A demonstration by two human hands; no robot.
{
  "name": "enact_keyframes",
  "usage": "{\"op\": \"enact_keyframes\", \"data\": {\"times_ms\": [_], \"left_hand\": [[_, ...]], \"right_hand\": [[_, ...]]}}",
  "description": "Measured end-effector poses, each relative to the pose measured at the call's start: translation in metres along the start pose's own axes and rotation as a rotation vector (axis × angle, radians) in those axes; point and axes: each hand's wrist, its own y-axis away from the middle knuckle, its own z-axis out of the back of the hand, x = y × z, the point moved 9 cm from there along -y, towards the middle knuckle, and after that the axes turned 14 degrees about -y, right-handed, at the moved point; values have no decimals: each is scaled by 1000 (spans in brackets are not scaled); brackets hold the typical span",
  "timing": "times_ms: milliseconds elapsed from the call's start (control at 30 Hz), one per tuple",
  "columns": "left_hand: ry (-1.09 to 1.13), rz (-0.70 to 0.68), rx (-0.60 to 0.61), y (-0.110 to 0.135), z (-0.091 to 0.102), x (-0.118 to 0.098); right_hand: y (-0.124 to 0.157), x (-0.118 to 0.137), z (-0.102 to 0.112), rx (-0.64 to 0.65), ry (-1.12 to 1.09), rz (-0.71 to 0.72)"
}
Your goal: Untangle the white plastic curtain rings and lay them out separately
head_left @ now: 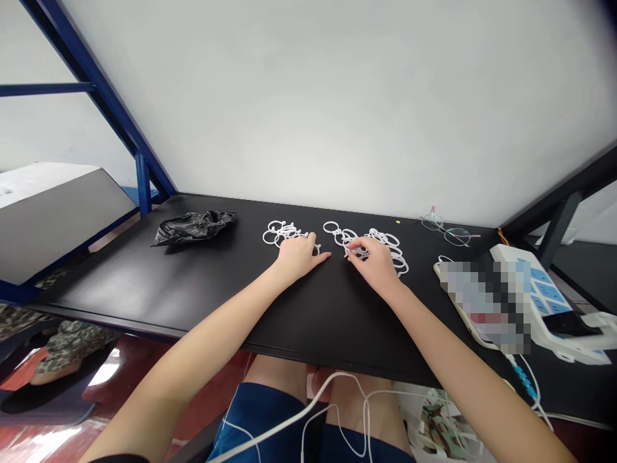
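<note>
White plastic rings (pixel 284 230) in two loose, overlapping groups on the black tabletop (pixel 216 289), nearer its far edge than its near edge: one group around the middle, the other just to the right. Left hand (pixel 297 254) laid over the near side of the middle group, palm down, thumb stretched wide of the other fingers toward the right-hand group; impossible to tell, with the rings partly covered, whether holding any or only resting on them. Right hand (pixel 375 258) at the near left side of the right-hand group, fingers narrowed to a pinch, apparently on part of a ring. One outlying ring (pixel 330 222) at the far left end of that group.

Best, by the look of such overlap, to pinch a single ring by its rim, lift slightly, and check for a hooked neighbour before drawing it away. Work from the outside of the group inward rather than tugging at its middle. Keep the left hand light and low, to steady without dragging.

Farther out: a black plastic bag (pixel 195 226) near the far left corner, eyeglasses (pixel 457 236) near the far right corner, a phone (pixel 482 305) and a white power strip (pixel 544 296) toward the right edge.
</note>
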Motion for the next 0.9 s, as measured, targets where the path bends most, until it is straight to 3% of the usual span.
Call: {"op": "enact_keyframes", "data": {"times_ms": [367,900], "left_hand": [[-56,-7,-76,2,5,1],[-109,-46,-151,3,8,-2]], "right_hand": [[-1,-2,10,-87,-12,10],[-1,-7,7,-64,-10,13]]}}
